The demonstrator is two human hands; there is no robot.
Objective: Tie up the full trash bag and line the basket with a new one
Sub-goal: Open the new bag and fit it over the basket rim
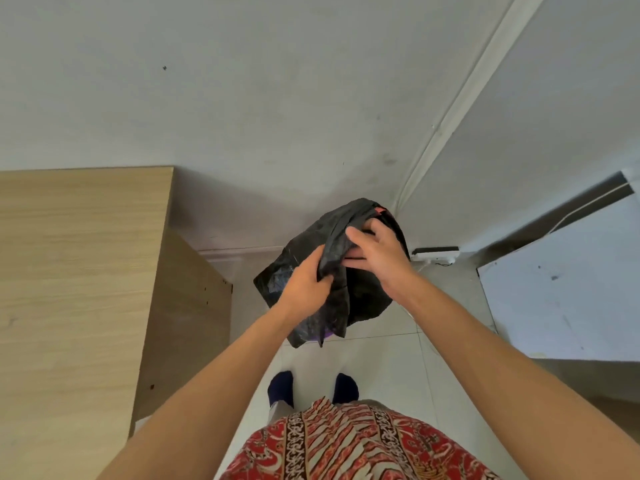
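A black plastic trash bag point(363, 299) hangs in front of me above the tiled floor, near the wall corner. My left hand point(304, 278) grips a twisted fold of its top edge. My right hand point(375, 254) is curled over the bag's mouth from the right, fingers closed on the plastic. A small red scrap point(380, 211) shows at the bag's far rim. A sliver of purple point(323, 337) peeks out below the bag's lower edge; the basket itself is hidden behind the bag.
A light wooden cabinet point(86, 271) stands close on the left. A white power strip point(436, 254) lies on the floor by the wall corner. A white panel point(561, 289) stands at the right. My feet in dark socks point(311, 389) are on pale tiles.
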